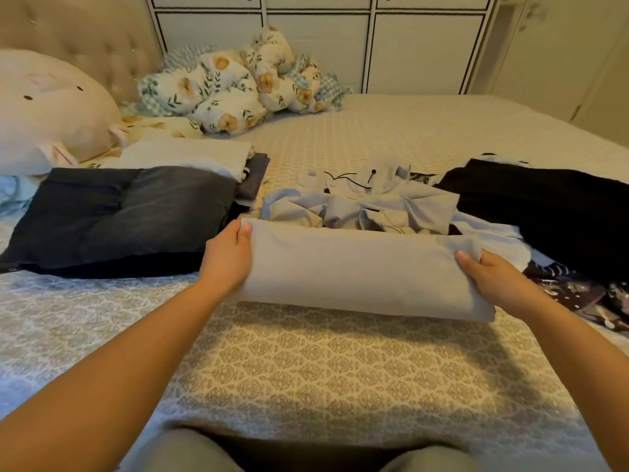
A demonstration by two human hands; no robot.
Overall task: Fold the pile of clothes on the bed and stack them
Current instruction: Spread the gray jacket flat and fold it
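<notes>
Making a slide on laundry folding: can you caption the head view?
Both hands, left hand and right hand, grip a folded light-blue garment above the bed, beside folded dark jeans.

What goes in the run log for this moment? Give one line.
phase: folding | left hand: grips light blue garment left end | right hand: grips right end | folded dark jeans: left | unfolded pile: behind

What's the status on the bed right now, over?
Left hand and right hand each grip an end of the light blue garment, partly folded. Folded dark jeans lie left. Unfolded black garment waits right. Nothing blocking.
</notes>
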